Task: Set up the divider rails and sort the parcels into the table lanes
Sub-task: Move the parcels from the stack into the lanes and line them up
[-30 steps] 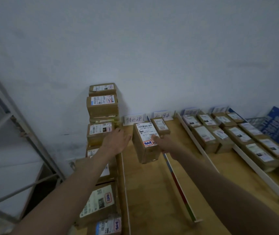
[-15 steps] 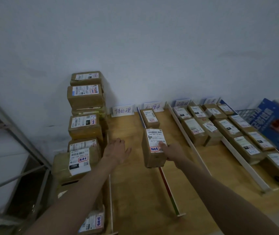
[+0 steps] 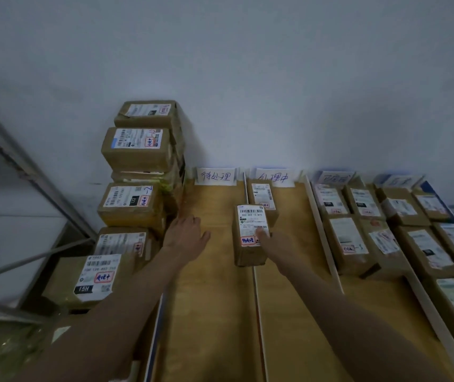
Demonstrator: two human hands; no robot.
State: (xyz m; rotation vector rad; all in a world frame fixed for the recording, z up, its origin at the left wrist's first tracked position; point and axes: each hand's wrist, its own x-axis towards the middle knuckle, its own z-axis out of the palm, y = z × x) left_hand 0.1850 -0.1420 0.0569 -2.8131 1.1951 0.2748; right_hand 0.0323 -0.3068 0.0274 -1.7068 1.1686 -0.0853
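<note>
At centre frame, a wooden desk point(image 3: 215, 299) split into lanes by white rails. Right hand point(image 3: 274, 244) grips a small brown parcel point(image 3: 249, 235) from its right side, thumb lying over the white label. Parcel sits over the far end of the centre rail point(image 3: 256, 304), between the first and second lanes; whether it rests on the rail or is lifted clear, cannot tell. Just behind it, a second parcel point(image 3: 261, 198) lies at the head of the second lane.

Left hand point(image 3: 186, 238) flat and relaxed, fingers spread wide, holding nothing, over the left part of the first lane near the desk edge.

Paper signs stand against the wall at the lane heads: first sign point(image 3: 215, 176), second sign point(image 3: 274, 177), two more toward the right, blurred.

Right of the frame: the lanes past the next rail point(image 3: 322, 235) are filled with rows of labelled boxes point(image 3: 347, 244).

Left of the desk, a stack point(image 3: 137, 161) of taped cartons with labels rises against the wall, more cartons lower in the frame. Far left, a grey metal rack point(image 3: 19, 158).
</note>
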